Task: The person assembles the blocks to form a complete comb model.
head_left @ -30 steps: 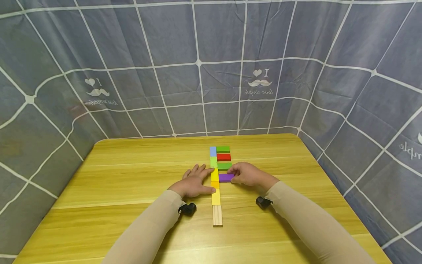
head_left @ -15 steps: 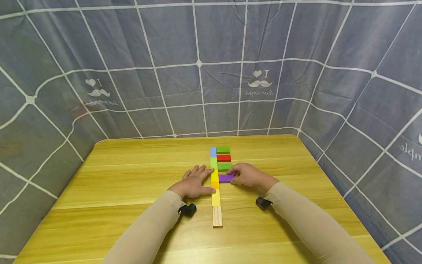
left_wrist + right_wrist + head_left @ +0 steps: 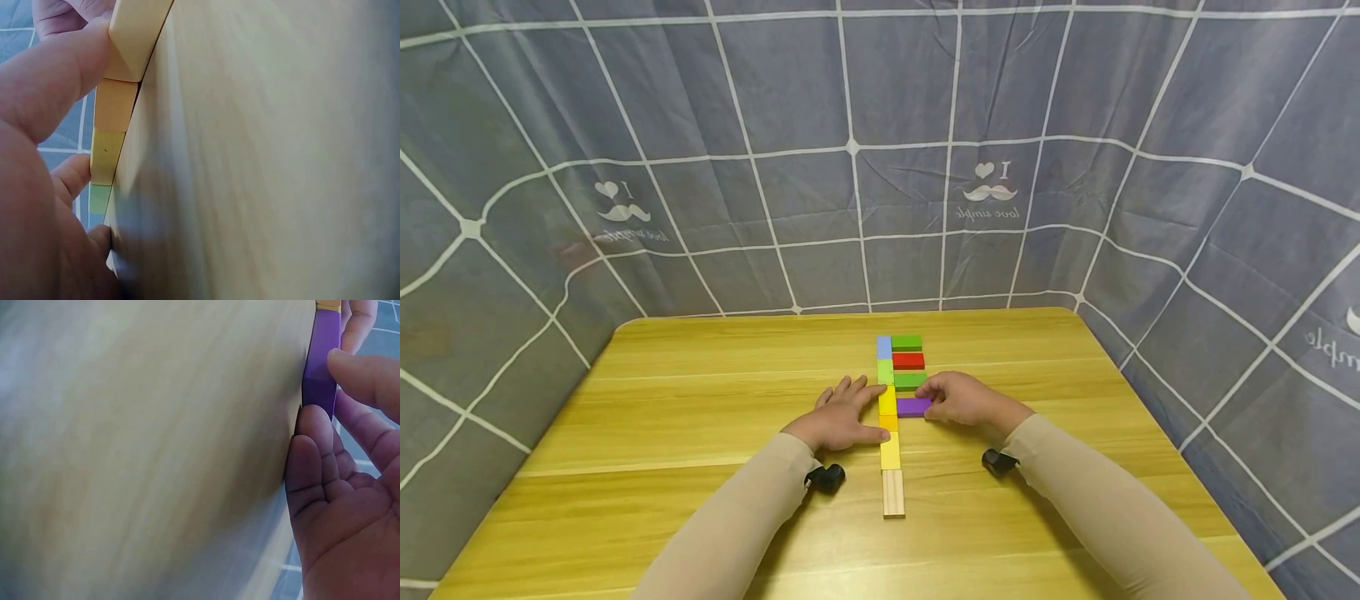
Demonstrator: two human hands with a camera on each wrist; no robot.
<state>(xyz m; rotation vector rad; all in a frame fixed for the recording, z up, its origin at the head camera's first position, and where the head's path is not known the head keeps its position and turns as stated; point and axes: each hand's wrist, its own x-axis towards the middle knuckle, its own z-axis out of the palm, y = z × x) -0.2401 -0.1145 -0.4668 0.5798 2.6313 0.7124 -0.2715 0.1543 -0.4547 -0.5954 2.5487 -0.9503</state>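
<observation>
A straight column of flat wooden blocks runs away from me: plain wood (image 3: 893, 495), pale yellow (image 3: 891, 452), orange (image 3: 889, 423), yellow (image 3: 887, 402), light green (image 3: 885, 372) and blue (image 3: 884, 347). My left hand (image 3: 838, 419) is spread at its left side, thumb touching the pale yellow block and index finger the yellow one. A purple block (image 3: 912, 407) lies crosswise, its left end meeting the column. My right hand (image 3: 967, 398) pinches its right end; in the right wrist view the thumb is on the near side of the purple block (image 3: 321, 353) and fingertips cover its end.
Beyond the purple block, a green block (image 3: 911, 382), a red block (image 3: 908, 361) and another green block (image 3: 907, 342) lie crosswise along the column's right side, with gaps between them. A grey curtain (image 3: 805, 200) with white lines surrounds the wooden table (image 3: 685, 400).
</observation>
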